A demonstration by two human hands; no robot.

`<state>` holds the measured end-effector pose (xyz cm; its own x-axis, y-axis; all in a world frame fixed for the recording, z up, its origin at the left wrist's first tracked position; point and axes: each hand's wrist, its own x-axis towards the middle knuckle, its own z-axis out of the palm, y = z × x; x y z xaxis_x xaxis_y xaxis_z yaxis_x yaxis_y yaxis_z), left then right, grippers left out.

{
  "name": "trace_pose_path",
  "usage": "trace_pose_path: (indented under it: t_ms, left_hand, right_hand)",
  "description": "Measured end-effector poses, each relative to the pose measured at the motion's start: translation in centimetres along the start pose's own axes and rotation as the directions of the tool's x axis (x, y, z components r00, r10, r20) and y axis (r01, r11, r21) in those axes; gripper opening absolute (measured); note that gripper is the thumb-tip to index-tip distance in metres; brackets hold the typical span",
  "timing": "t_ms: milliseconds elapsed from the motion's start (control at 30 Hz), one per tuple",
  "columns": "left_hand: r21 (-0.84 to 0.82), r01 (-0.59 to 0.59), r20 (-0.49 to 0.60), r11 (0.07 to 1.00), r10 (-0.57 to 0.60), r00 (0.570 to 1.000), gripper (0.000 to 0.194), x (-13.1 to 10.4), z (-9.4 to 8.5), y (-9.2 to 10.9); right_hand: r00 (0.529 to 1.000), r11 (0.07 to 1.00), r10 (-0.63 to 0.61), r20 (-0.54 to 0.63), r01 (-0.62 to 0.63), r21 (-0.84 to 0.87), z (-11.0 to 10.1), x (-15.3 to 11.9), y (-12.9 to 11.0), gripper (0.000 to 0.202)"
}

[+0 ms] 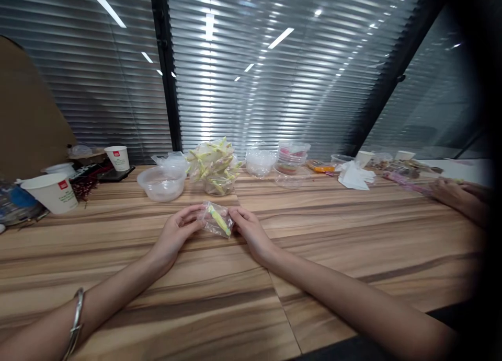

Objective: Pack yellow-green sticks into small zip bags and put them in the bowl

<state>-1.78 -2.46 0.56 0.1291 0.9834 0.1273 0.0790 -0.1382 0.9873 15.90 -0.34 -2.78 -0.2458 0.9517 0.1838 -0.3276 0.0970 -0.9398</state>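
Between my hands, just above or on the wooden table, is a small clear plastic bag [217, 221] with a slim yellow-green item inside. My left hand [181, 229] pinches the bag's left edge between thumb and fingers. On the other side, my right hand [249, 228] grips the right edge the same way. Right behind the bag stands a clear bowl heaped with similar bagged yellow-green pieces [215, 165]. I cannot make out exactly what the yellow-green item is.
Clear plastic bowls [162, 183] and stacked tubs [292, 160] line the back of the wooden table [188, 303]. Paper cups [50, 194] stand at the left. Crumpled tissue [355, 174] lies at the right, near another person's hands [457, 194].
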Motion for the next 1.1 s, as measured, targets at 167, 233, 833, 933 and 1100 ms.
trace_pose_path:
  t_ms: [167,233,833,933,1100]
  left_hand:
    - [-0.027,0.001,0.040,1.000,0.000,0.999,0.043,-0.05,0.12,0.01]
    - [-0.083,0.030,0.028,0.996,-0.027,0.999,0.039,0.10,0.00,-0.10]
    - [-0.131,0.031,-0.017,0.991,-0.033,0.999,0.036,0.24,0.05,-0.10]
    - [-0.103,0.046,0.022,0.994,-0.044,0.999,0.039,0.02,0.08,0.12]
    - [0.070,0.010,0.057,0.997,-0.014,0.998,0.033,-0.04,-0.07,-0.12]
  right_hand:
    - [0.997,0.998,-0.057,0.053,0.057,-0.001,-0.11,0.26,0.43,0.035]
    - [0.997,0.998,-0.056,0.044,0.056,-0.004,-0.08,0.27,0.43,0.035]
    - [0.999,0.999,-0.038,0.008,0.038,-0.011,0.08,-0.01,0.01,0.033]
    - [0.999,0.999,-0.036,0.004,0.036,-0.006,0.06,-0.04,-0.02,0.033]
    - [0.999,0.998,-0.050,-0.003,0.050,0.030,-0.11,0.12,0.19,0.030]
